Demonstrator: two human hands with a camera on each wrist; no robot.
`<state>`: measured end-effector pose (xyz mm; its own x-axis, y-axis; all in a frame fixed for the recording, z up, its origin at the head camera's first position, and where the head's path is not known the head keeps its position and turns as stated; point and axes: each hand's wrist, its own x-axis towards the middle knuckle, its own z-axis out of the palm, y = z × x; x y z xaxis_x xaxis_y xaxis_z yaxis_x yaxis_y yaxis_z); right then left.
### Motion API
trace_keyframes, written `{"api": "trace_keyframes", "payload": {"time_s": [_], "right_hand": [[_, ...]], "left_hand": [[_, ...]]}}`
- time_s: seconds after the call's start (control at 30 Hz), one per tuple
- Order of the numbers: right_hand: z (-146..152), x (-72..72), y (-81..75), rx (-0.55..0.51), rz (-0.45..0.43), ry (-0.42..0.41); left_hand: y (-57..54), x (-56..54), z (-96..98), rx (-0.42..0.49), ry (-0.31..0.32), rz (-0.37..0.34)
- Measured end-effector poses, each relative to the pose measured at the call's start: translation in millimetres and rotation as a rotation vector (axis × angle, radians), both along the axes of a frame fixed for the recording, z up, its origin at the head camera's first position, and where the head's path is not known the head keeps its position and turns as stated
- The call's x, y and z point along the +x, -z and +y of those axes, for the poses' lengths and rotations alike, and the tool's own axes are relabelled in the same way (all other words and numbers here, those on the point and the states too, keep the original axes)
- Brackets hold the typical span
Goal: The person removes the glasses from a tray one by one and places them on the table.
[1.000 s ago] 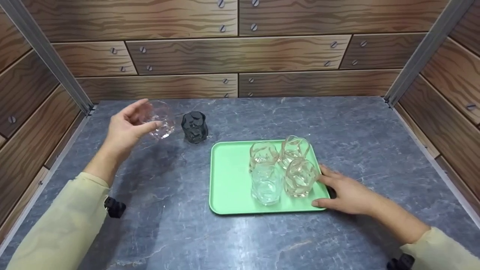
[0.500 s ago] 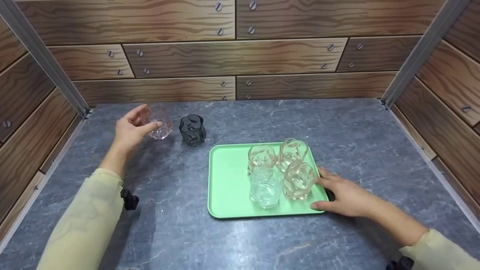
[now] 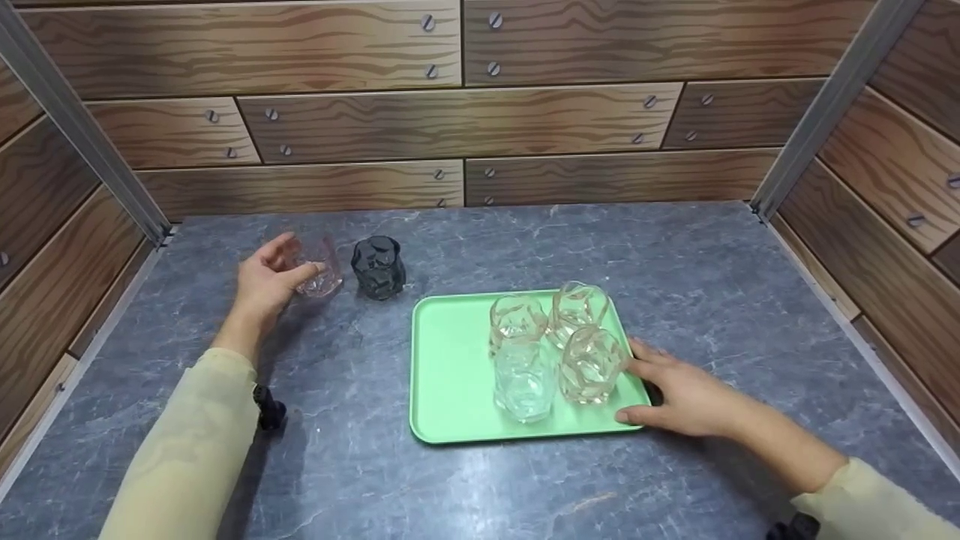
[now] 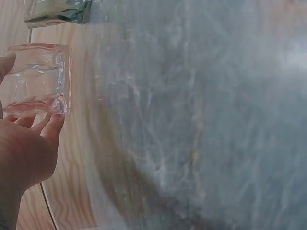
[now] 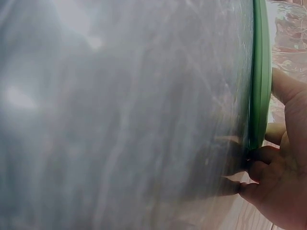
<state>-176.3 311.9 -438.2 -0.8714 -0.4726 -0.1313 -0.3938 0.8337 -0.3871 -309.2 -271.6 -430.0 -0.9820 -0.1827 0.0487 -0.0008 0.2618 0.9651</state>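
Note:
At the back left my left hand [image 3: 266, 285] holds a clear, pink-tinted drinking glass [image 3: 321, 274] between thumb and fingers. The left wrist view shows the pink glass [image 4: 41, 79] upright and low over the table; whether its base touches cannot be told. Just right of it stands a dark grey glass [image 3: 379, 268]. My right hand [image 3: 686, 394] grips the right edge of a green tray [image 3: 450, 375], thumb over the rim [image 5: 261, 72]. On the tray's right half stand three clear glasses, at back left [image 3: 517, 319], back right [image 3: 579, 311] and front right [image 3: 592, 367], and a greenish glass [image 3: 525, 390].
The grey marbled table [image 3: 360, 465] is bounded by wood-patterned panels [image 3: 450, 120] at the back and both sides. Metal posts [image 3: 810, 135] stand at the back corners. The tray's left half is bare.
My left hand has lowered the pink glass toward the table, closer to the dark glass. The right hand keeps its place on the tray. The head view has shifted slightly.

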Motion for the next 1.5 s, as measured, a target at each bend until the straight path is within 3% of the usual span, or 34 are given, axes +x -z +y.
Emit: {"api": "trace_keyframes", "payload": {"time_s": [0.63, 1.1, 1.3, 1.5], "right_hand": [[0.9, -0.1, 1.7, -0.009, 0.018, -0.001], [1.8, -0.1, 1.2, -0.009, 0.016, -0.004], [2.3, 0.3, 2.1, 0.002, 0.007, -0.001], [1.0, -0.8, 2.8, 0.007, -0.002, 0.006]], "left_hand": [[8.5, 0.3, 4.4, 0.015, -0.01, -0.032], [9.9, 0.5, 3.5, 0.007, 0.026, -0.037], [5.3, 3.0, 1.3, -0.037, 0.052, -0.073], [-9.7, 14.3, -5.2, -0.059, 0.086, -0.059]]}}
